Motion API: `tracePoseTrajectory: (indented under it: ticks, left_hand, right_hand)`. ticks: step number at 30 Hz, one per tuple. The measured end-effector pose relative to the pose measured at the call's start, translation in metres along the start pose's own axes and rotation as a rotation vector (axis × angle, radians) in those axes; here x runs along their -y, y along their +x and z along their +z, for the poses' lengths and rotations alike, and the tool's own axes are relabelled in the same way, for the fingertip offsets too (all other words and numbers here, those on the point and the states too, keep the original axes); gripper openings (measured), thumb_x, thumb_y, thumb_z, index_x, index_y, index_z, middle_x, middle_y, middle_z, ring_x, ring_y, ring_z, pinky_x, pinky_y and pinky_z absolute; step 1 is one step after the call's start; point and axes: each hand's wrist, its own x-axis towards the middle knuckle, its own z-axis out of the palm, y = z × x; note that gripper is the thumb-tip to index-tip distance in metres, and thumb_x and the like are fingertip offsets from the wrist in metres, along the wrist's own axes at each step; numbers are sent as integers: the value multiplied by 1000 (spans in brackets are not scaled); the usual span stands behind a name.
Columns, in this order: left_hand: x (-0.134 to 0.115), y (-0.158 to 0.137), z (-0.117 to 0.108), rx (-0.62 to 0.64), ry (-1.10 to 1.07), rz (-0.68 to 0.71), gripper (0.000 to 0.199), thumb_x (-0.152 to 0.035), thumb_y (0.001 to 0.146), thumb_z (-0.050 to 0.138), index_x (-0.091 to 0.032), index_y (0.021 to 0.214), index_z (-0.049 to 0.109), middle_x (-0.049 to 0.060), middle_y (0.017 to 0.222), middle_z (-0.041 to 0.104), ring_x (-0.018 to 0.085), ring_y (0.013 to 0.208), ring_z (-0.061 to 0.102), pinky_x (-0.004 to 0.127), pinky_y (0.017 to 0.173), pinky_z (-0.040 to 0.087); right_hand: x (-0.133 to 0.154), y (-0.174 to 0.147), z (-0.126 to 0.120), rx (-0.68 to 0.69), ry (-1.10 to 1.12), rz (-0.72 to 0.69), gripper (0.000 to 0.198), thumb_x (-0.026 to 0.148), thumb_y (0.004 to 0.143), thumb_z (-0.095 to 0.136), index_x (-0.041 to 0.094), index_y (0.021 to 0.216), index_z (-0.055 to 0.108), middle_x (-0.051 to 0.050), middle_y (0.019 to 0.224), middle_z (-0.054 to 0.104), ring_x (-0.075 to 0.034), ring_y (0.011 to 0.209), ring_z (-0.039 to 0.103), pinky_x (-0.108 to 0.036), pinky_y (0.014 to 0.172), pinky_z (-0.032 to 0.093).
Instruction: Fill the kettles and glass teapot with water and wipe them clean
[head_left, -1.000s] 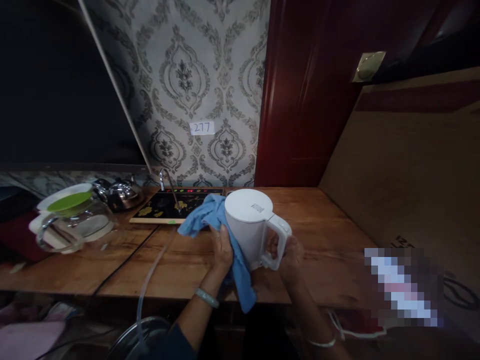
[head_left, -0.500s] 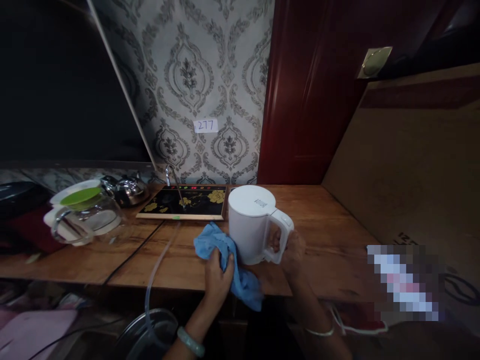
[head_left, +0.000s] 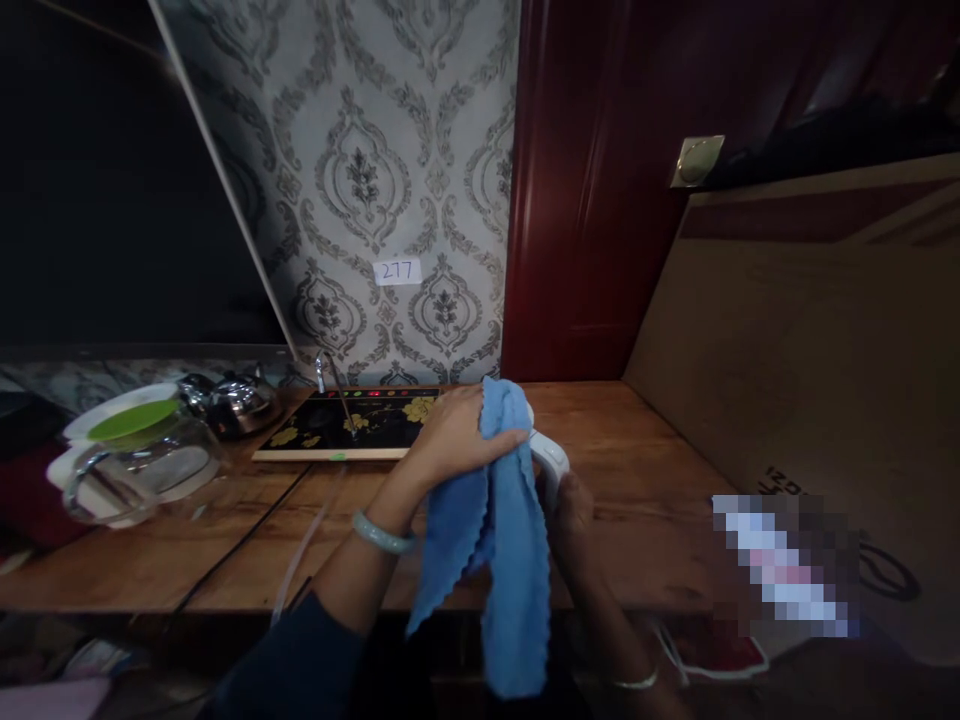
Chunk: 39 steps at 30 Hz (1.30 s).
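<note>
My left hand (head_left: 455,437) holds a blue cloth (head_left: 517,540) at the top of a white electric kettle (head_left: 551,458). The cloth hangs down in long folds and hides most of the kettle's body and lid. Around the kettle's handle, on its right side, my right hand (head_left: 574,515) is closed. The kettle is on or just above the wooden counter (head_left: 630,450); its base is hidden. Behind my left wrist lies a black tea stove panel (head_left: 307,428) with gold flowers and a thin metal spout.
To the left stand a glass pot with a green lid (head_left: 135,420) and a shiny metal kettle (head_left: 241,400). A black cord (head_left: 247,535) and a clear tube (head_left: 307,540) run over the counter's front edge. A large cardboard box (head_left: 795,350) stands at the right.
My left hand has lifted the blue cloth from beside the kettle's lower body to its top, where it drapes down the front. My right hand stays on the handle. The view has shifted slightly.
</note>
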Motion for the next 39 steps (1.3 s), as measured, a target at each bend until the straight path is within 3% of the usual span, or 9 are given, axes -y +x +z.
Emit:
tracePoseTrajectory:
  ticks: [3, 11, 17, 20, 23, 27, 33, 36, 39]
  left_hand:
    - [4, 7, 7, 82, 71, -45, 23, -43, 77, 65, -21, 81, 69, 5, 85, 71, 25, 84, 67, 38, 83, 53]
    - [18, -21, 28, -274, 56, 92, 24, -41, 74, 59, -21, 84, 68, 8, 88, 72, 29, 99, 64, 48, 105, 41]
    - [25, -38, 34, -418, -57, 117, 38, -43, 74, 57, -20, 101, 70, 10, 101, 71, 30, 107, 62, 50, 103, 43]
    - [22, -51, 42, -485, -179, 13, 40, -44, 74, 61, -18, 104, 68, 11, 108, 70, 30, 112, 61, 47, 101, 47]
    - [20, -63, 42, -633, -355, -279, 43, -46, 80, 62, -17, 112, 64, 9, 104, 70, 25, 102, 66, 40, 93, 53]
    - [17, -54, 12, -796, -430, -460, 41, -47, 86, 59, -16, 112, 63, 8, 103, 71, 23, 98, 67, 36, 92, 53]
    - [12, 29, -9, -169, -19, 53, 35, -45, 74, 70, -17, 95, 67, 11, 112, 68, 31, 112, 60, 48, 103, 46]
    - [10, 56, 11, 264, 169, 28, 34, -46, 73, 69, -17, 88, 64, 12, 104, 69, 33, 104, 63, 49, 97, 48]
    - [11, 64, 23, 455, 226, 0, 33, -47, 79, 62, -18, 96, 61, 11, 101, 69, 32, 99, 65, 46, 92, 49]
  right_hand:
    - [1, -1, 1, 14, 24, -3, 61, 72, 86, 46, 19, 62, 63, -1, 54, 60, -15, 49, 53, -28, 46, 42]
    - [1, -2, 4, 22, 129, 43, 57, 71, 86, 49, 20, 62, 61, 1, 50, 54, -13, 43, 46, -26, 41, 37]
    - [-8, -2, 1, 56, 119, 79, 57, 69, 87, 48, 20, 61, 58, 1, 50, 53, -13, 44, 45, -26, 41, 35]
    - [-9, -3, 2, 32, 136, 105, 56, 69, 87, 49, 20, 62, 57, 2, 51, 53, -13, 46, 46, -25, 42, 36]
    - [-10, -3, 2, 57, 131, 128, 58, 69, 88, 46, 20, 59, 56, 2, 49, 51, -13, 44, 46, -25, 42, 36]
    - [-14, -2, 1, 78, 151, 121, 58, 68, 89, 47, 19, 58, 55, 1, 50, 51, -12, 45, 47, -25, 43, 37]
    - [-14, -2, 2, 112, 202, 109, 58, 68, 88, 46, 20, 57, 54, 2, 47, 48, -12, 41, 44, -24, 39, 35]
    - [-12, -3, 4, 117, 207, 139, 60, 70, 87, 46, 20, 57, 54, 3, 44, 47, -11, 37, 41, -23, 36, 32]
    - [-11, -2, 3, 106, 206, 147, 60, 73, 85, 48, 20, 58, 55, 3, 44, 47, -10, 35, 40, -23, 34, 32]
